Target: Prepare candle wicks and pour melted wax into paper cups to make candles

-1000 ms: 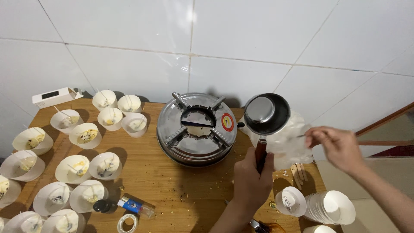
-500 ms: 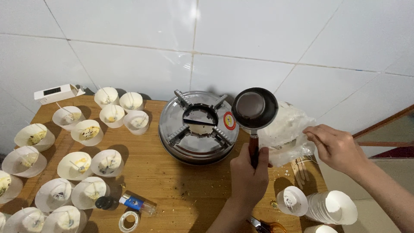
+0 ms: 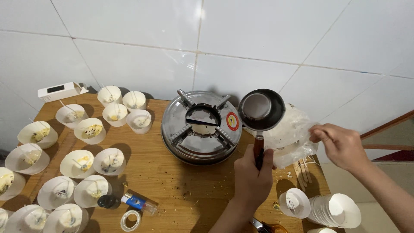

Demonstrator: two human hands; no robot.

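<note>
Left hand (image 3: 252, 172) clamped round the dark wooden handle of a small black metal melting pot (image 3: 261, 110), held level above the wooden table (image 3: 172, 190), just right of the round steel gas burner (image 3: 201, 126). Right hand (image 3: 340, 144) pinches the edge of a clear plastic bag (image 3: 291, 136) beside the pot, mouth up. White paper cups with wicks (image 3: 90, 162) stand grouped at left, apart from the burner.

Shiny metal stove (image 3: 201, 127), dark metal pot (image 3: 261, 109), crinkly clear plastic bag (image 3: 293, 133), wooden table (image 3: 172, 185).
</note>
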